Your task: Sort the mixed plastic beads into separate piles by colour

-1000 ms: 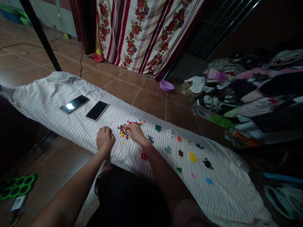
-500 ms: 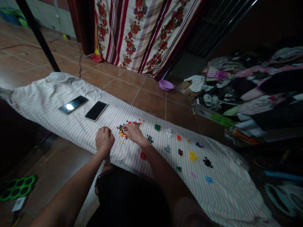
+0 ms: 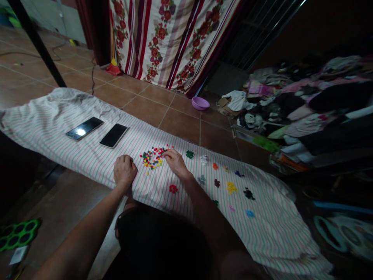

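A mixed pile of small coloured beads [image 3: 153, 158] lies on a striped cloth [image 3: 175, 208]. At the pile's right edge is my right hand [image 3: 176, 163], thumb and fingers pinched together; whatever small piece sits between the fingertips is too small to make out. My left hand [image 3: 125, 170] rests curled into a fist on the cloth, left of the pile. Sorted little heaps lie to the right, among them a green heap [image 3: 189, 154], a white heap [image 3: 203, 159], a yellow heap [image 3: 231, 187], a black heap [image 3: 248, 193] and a red heap [image 3: 173, 189]. My right forearm covers part of the cloth.
Two phones lie on the cloth at the left, one phone [image 3: 85, 128] with a bright reflection and another phone [image 3: 114, 135] beside it. Beyond the cloth, a purple basin [image 3: 200, 103] stands on the tiled floor. Piled clothes [image 3: 314, 97] fill the right side.
My right hand has moved right, from over the middle of the bead pile to its right edge, uncovering beads. My left fist stays on the cloth. The whole view has shifted slightly.
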{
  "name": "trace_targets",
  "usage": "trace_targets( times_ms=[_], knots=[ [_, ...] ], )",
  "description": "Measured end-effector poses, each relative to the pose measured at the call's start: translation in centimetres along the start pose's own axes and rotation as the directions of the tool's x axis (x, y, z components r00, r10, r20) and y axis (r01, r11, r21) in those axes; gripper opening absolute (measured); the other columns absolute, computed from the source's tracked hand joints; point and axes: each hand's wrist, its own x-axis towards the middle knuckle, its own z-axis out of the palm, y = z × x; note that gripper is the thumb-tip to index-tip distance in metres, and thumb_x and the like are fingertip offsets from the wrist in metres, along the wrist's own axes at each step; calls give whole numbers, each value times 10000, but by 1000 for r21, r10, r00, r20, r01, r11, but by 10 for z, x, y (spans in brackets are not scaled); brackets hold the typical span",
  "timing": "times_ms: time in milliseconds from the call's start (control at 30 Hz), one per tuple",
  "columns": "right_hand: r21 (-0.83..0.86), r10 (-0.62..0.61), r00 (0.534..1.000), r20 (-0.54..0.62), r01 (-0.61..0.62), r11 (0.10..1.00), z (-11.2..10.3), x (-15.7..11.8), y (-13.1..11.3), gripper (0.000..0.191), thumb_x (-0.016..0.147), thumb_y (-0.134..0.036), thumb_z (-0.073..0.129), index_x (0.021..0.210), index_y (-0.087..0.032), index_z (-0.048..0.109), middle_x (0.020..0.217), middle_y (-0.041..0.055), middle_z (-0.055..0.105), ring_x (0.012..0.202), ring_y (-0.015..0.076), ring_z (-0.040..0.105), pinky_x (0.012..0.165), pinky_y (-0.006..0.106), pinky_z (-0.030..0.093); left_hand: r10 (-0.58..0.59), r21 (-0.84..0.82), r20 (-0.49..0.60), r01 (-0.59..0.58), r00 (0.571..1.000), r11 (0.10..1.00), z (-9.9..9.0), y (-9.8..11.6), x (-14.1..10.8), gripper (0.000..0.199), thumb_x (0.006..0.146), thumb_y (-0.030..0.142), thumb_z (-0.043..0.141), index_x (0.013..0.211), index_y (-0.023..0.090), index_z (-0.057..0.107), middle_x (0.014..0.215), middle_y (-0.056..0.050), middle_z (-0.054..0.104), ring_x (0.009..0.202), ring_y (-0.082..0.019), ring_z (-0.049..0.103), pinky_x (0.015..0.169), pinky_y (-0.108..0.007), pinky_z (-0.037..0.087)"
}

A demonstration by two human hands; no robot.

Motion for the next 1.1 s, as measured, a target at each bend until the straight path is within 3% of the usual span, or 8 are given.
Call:
trace_targets(
  times_ms=[233, 533, 733, 867, 1100],
  knots=[
    [-65, 155, 984, -89, -161, 985, -44, -43, 38, 258, 787, -136, 452, 849, -207, 691, 863, 28, 651, 843, 156, 622, 810, 295, 477, 10, 32, -1, -10, 1000, 999, 0, 0, 0, 113, 780, 199, 439, 812, 192, 547, 884, -109, 575, 895, -251, 465, 772, -387, 375],
    [-196, 101, 995, 12, -97, 976, -39, -66, 42, 276, 785, -106, 476, 948, -189, 682, 953, 54, 686, 938, 181, 594, 890, 334, 437, 29, 49, -24, -28, 999, 998, 2, -1, -1, 92, 774, 209, 443, 793, 199, 532, 874, -96, 579, 891, -245, 471, 773, -374, 379],
    [-217, 87, 996, -29, -91, 972, -43, -62, 39, 251, 826, -143, 461, 914, -184, 693, 923, 70, 679, 922, 192, 587, 887, 339, 432, 19, 36, -10, -18, 1000, 999, 1, -1, -1, 118, 778, 196, 432, 809, 194, 546, 884, -108, 574, 896, -251, 470, 765, -384, 375],
    [-182, 62, 998, -8, -62, 981, -31, -51, 23, 233, 851, -170, 476, 936, -194, 692, 899, 63, 669, 887, 184, 583, 850, 323, 440, 12, 14, -3, -12, 1000, 1000, 0, -1, 0, 127, 778, 186, 433, 820, 191, 553, 891, -113, 571, 899, -254, 464, 772, -392, 374],
    [-142, 6, 986, 165, 18, 990, 12, -25, -25, 208, 863, -173, 517, 962, -212, 696, 896, 40, 635, 868, 154, 572, 799, 269, 441, 12, 21, -14, -12, 1000, 1000, 2, -1, 0, 111, 778, 175, 435, 801, 197, 541, 870, -101, 572, 888, -245, 465, 781, -380, 376]
  ],
)
